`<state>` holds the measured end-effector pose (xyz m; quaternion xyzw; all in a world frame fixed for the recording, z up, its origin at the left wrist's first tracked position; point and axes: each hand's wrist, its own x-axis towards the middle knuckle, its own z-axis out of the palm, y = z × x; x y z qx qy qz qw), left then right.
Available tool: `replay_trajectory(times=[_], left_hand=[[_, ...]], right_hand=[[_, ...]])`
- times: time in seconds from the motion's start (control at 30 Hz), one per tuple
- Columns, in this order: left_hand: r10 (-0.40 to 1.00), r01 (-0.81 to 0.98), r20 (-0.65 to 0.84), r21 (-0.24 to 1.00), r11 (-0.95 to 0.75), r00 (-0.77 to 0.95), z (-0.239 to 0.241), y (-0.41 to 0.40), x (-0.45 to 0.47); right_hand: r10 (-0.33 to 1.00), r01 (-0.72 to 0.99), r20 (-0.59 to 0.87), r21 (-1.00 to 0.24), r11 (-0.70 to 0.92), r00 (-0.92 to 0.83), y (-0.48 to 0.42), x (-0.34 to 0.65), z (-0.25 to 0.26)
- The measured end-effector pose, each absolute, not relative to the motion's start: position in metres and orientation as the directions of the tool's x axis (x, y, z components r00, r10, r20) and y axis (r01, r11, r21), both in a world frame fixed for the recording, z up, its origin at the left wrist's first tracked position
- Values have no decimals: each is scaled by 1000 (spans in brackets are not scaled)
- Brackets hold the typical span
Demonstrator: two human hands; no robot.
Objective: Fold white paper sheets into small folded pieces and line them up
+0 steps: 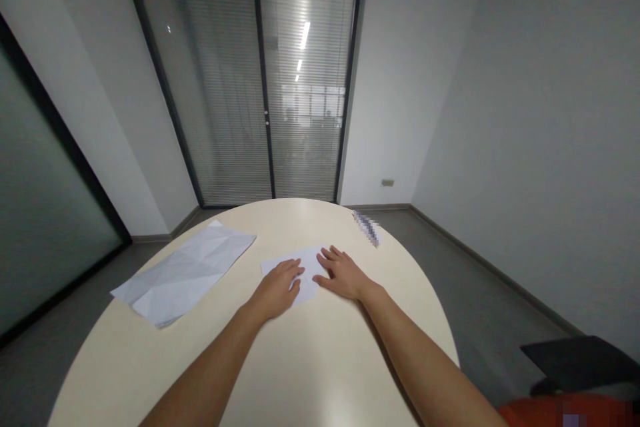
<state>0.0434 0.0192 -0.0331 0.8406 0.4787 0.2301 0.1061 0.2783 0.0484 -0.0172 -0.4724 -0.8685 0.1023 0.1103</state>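
Note:
A small sheet of white paper (309,280) lies flat on the pale round table (300,360), partly covered by both hands. My left hand (281,285) rests on its left part with the fingers stretched out. On its right part lies my right hand (345,272), fingers spread and pointing left. Neither hand grips anything. A larger stack of creased white paper (193,270) sits to the left, with fold lines across it and one corner reaching the table edge.
A small blurred item (367,228) lies near the table's far right edge. At the lower right are a black chair part (580,360) and something red (545,410). Behind the table stands a glass partition (225,93) with blinds.

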Motion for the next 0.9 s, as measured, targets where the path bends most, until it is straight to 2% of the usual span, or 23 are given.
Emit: replay_trajectory(times=[0.17, 0.37, 0.67, 0.9], left_hand=[[843, 750, 300, 389, -536, 447, -34, 20, 43], [817, 716, 282, 393, -577, 503, -34, 20, 37], [791, 686, 246, 398, -609, 560, -27, 18, 34], [785, 679, 282, 394, -619, 552, -29, 20, 35]], right_hand=[[838, 784, 1, -353, 510, -545, 47, 281, -15], [831, 772, -7, -374, 514, -556, 45, 281, -12], [873, 815, 38, -341, 469, -487, 49, 285, -16], [877, 830, 60, -298, 471, -476, 48, 283, -15]])
